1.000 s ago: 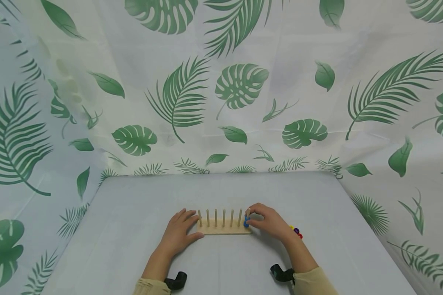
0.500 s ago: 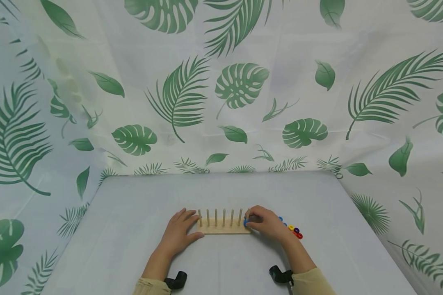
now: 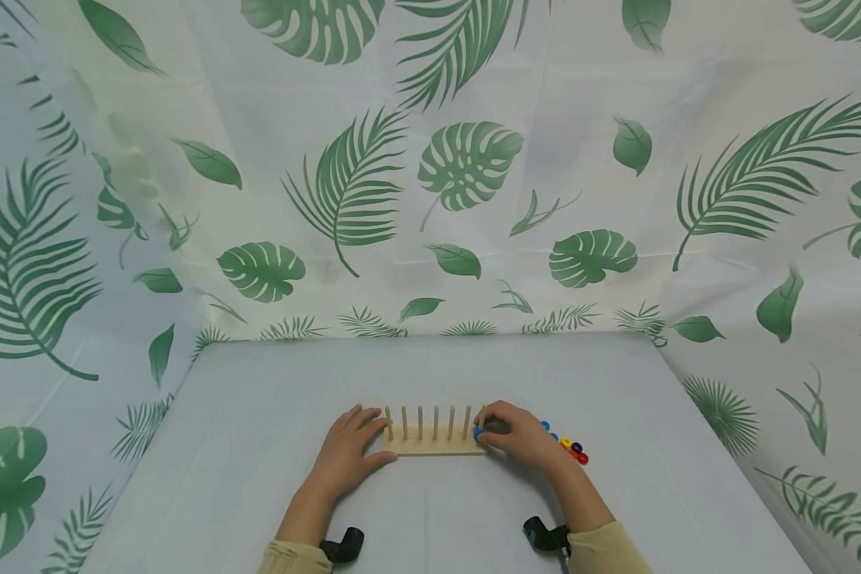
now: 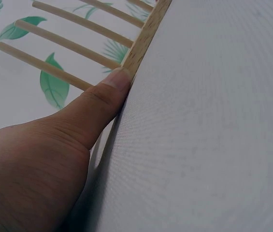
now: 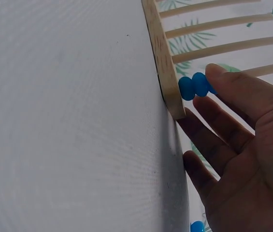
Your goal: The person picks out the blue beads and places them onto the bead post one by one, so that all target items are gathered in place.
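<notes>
A wooden peg board (image 3: 430,448) with a row of upright pegs stands on the white table. My left hand (image 3: 346,448) holds its left end, thumb along the front edge and the other fingers toward the back; the left wrist view shows the thumb (image 4: 97,104) against the wood. At the right end, my right hand (image 3: 522,437) pinches a blue bead (image 5: 212,87) on the last peg, its thumb partly covering it. Below that, two more blue beads (image 5: 186,88) sit on the same peg, the lowest against the base. The other visible pegs are bare.
Right of the board, partly behind my right hand, loose beads lie on the table: blue (image 3: 545,426), yellow (image 3: 565,442), purple (image 3: 577,448) and red (image 3: 583,458). A leaf-patterned curtain (image 3: 473,303) surrounds the table's back and sides.
My right fingers have come slightly down along the rightmost peg with the blue bead, and more loose beads show beside that hand. My left hand and the board have stayed still.
</notes>
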{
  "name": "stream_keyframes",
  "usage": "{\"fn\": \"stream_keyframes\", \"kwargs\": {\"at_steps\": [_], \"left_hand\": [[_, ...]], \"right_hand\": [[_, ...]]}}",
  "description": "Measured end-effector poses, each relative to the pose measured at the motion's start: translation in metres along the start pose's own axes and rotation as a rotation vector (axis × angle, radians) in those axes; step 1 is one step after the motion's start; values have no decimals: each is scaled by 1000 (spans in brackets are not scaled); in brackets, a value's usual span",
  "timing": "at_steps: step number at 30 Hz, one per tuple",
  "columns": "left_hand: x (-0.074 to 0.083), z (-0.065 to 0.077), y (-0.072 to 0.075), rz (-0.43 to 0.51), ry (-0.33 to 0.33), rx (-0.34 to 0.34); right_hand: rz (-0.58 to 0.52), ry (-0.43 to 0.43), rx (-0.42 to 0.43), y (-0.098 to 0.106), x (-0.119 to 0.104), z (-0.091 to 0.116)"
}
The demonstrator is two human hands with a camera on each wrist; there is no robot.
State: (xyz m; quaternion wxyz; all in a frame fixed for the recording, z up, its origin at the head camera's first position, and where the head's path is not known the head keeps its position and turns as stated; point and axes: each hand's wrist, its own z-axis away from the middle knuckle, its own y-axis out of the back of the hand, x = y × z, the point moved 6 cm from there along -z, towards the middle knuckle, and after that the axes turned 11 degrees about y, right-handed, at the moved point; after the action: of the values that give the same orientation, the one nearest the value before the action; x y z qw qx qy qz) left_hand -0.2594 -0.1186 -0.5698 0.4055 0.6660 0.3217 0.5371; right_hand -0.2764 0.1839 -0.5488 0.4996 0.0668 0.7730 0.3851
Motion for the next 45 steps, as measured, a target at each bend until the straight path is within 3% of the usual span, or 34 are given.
{"fn": "stream_keyframes", "kwargs": {"at_steps": [13,19,28,36,45], "left_hand": [[1,0,0,-12,-8,9],[2,0,2,-5,-4,10],[3,1,2,0,-1,0],[1,1,2,-10,-4,4],[2,1,2,-2,-6,5]], "right_hand": [[39,10,11,8,-8,2],[72,-33,30,23,-16,6],[105,-11,46,54,-20,15],[110,-145,42,84,1,34],[60,-290,-5,99,30,50]]}}
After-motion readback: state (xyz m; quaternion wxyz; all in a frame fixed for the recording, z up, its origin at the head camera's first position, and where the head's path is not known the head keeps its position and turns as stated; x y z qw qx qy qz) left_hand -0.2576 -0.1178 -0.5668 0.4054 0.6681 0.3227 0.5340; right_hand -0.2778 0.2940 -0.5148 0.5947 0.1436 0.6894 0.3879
